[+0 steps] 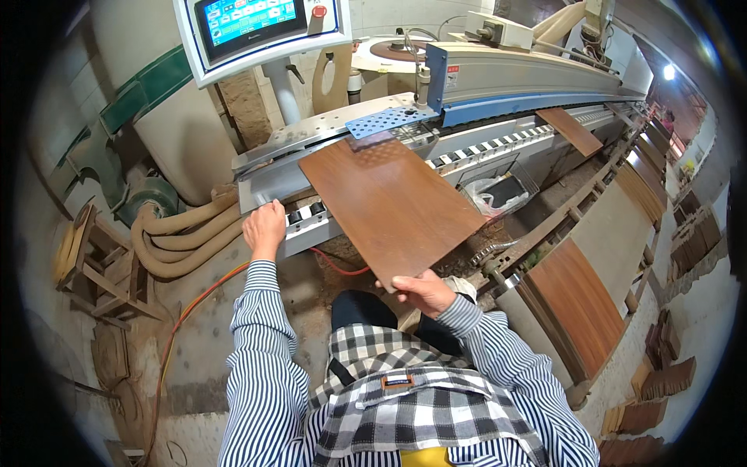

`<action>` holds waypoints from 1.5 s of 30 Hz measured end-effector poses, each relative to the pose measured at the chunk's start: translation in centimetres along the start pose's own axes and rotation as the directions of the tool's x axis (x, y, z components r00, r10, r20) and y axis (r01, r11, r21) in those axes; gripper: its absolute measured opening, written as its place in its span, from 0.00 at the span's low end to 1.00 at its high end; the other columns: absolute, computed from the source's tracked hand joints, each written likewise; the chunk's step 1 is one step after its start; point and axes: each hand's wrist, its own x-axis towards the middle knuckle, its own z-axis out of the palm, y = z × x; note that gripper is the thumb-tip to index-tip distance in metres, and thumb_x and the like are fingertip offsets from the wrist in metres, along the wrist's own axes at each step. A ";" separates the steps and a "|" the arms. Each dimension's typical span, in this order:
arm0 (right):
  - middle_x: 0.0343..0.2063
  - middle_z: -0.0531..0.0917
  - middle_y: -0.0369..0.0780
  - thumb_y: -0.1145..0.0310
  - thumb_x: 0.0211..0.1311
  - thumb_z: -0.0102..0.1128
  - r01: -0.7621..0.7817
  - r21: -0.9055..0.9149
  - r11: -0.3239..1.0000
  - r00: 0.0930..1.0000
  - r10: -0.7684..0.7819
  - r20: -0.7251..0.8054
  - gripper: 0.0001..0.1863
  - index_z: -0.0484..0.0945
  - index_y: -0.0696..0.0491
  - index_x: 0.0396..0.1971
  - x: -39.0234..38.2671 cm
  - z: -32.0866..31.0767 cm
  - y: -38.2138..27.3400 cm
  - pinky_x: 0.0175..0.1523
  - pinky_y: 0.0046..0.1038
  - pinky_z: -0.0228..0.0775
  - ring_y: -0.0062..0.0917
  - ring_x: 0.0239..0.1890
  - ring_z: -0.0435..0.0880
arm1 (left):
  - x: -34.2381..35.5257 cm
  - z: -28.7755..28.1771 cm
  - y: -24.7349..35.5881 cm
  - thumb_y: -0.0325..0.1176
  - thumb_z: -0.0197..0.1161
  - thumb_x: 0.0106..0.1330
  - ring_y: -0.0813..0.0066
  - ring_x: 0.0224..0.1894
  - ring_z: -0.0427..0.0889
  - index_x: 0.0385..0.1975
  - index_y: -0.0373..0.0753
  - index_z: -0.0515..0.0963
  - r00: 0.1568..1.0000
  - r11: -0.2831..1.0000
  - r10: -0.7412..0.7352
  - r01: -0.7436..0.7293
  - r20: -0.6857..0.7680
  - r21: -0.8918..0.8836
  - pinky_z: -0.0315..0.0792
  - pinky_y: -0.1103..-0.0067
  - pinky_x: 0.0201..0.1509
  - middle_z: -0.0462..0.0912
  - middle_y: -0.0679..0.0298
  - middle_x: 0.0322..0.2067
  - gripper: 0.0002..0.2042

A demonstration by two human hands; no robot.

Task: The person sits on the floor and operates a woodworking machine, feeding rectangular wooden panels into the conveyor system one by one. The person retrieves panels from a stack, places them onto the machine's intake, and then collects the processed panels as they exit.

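Note:
A brown wood-grain panel (393, 206) lies slanted across the roller rail of an edge-banding machine (521, 86). Its far end reaches under a blue perforated guard (389, 119). At the panel's near corner, my right hand (424, 293) is closed, with the thumb on top and the fingers beneath. My left hand (264, 230) is curled at the front edge of the machine bed, left of the panel and beside black rollers (306, 212). What lies under its fingers is hidden. Another brown panel (570, 131) sits farther along the machine.
A control screen (253, 23) stands at the upper left. Ribbed hoses (187, 241) and a wooden stool (105, 268) are to the left. On the right, stacked panels (576, 303) rest on a roller conveyor. A bin with a plastic bag (498, 194) sits below the rail. An orange hose (204, 294) crosses the floor.

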 end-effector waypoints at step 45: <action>0.18 0.79 0.37 0.63 0.59 0.56 0.314 -0.244 0.918 0.773 -0.396 -0.496 0.12 0.74 0.56 0.22 1.0 -7.5 -1.3 0.25 0.14 0.63 0.14 0.17 0.71 | -0.1 -0.2 0.2 0.45 0.45 0.61 0.49 0.30 0.78 0.25 0.37 0.80 1.000 1.000 -0.003 0.003 -0.002 -0.014 0.70 0.62 0.38 0.79 0.47 0.25 0.20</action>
